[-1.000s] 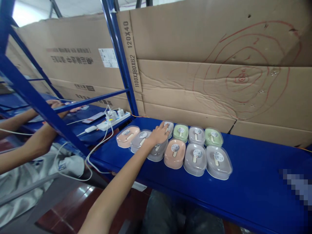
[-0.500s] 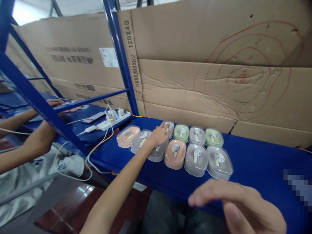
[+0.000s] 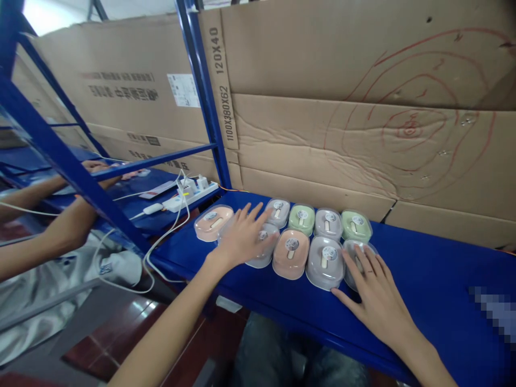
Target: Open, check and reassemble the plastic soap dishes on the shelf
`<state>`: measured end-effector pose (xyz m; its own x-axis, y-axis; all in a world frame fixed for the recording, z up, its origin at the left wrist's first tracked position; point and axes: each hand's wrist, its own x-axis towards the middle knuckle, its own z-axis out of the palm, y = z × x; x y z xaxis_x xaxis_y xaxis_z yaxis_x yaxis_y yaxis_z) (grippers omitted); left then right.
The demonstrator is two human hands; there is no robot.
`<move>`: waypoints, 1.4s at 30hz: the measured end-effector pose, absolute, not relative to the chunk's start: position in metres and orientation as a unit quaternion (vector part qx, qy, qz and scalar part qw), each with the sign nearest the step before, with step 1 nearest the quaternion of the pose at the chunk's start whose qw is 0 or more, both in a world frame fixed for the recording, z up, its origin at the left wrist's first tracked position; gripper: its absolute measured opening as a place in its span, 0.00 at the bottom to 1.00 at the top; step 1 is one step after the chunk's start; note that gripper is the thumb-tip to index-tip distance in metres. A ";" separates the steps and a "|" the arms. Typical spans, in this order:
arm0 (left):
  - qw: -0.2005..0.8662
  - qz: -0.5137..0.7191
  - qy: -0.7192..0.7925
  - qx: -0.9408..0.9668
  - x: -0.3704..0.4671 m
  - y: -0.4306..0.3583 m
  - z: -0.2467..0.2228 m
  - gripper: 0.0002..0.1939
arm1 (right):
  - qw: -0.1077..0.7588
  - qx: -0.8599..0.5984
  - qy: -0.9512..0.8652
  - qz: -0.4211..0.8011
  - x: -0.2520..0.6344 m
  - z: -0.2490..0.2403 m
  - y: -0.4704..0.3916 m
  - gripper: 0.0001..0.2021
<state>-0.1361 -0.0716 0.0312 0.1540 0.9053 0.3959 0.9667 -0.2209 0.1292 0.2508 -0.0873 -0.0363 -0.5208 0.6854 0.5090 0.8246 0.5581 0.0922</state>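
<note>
Two rows of small rounded plastic boxes with clear covers stand close together, each with a round label and a pale strip. My left hand [image 3: 242, 239] is open, fingers spread, over the grey boxes at the left of the front row; it partly hides them. Just right of it are a grey box [image 3: 278, 213] behind and a peach box [image 3: 291, 255] in front. My right hand [image 3: 374, 293] is open, its fingers lying over the grey box [image 3: 355, 245] at the front right end. Beside its thumb is another grey box [image 3: 325, 266]. Green boxes [image 3: 302, 219] stand in the back row.
The boxes stand on a blue table [image 3: 282, 301] against a cardboard wall [image 3: 290, 145] with red rings drawn on it. At left are a blue metal post [image 3: 205, 97], a white power strip [image 3: 189, 200] with cables, and another person's arms [image 3: 60, 236].
My right hand has moved from the near edge forward onto the front right grey box, its fingers now spread. My left hand has drawn back and left from the rear grey box.
</note>
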 end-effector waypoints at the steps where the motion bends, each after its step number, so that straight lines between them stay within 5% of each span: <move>1: 0.055 -0.173 -0.626 -0.758 -0.137 -0.075 0.021 0.40 | 0.217 -0.444 -0.854 -0.166 0.249 -0.038 -0.086 0.47; 12: 0.097 -0.228 -0.559 -0.791 -0.127 -0.092 -0.004 0.31 | 0.204 -0.434 -0.862 -0.165 0.253 -0.031 -0.099 0.35; 19: 0.115 -0.197 -0.525 -0.820 -0.103 -0.117 -0.023 0.42 | 0.208 -0.449 -0.854 -0.163 0.277 -0.033 -0.126 0.35; 26: 0.145 -0.199 -0.523 -0.816 -0.098 -0.121 -0.032 0.40 | 0.205 -0.496 -0.821 -0.192 0.341 -0.043 -0.127 0.36; 42: 0.156 -0.204 -0.515 -0.818 -0.095 -0.123 -0.032 0.41 | 0.141 -0.562 -0.787 -0.209 0.411 -0.036 0.000 0.34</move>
<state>-0.0953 -0.1232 -0.0321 0.3867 0.7782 0.4948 0.9057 -0.4215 -0.0448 0.4105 0.0003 -0.0364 -0.3272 0.8267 0.4577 0.9449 0.2800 0.1697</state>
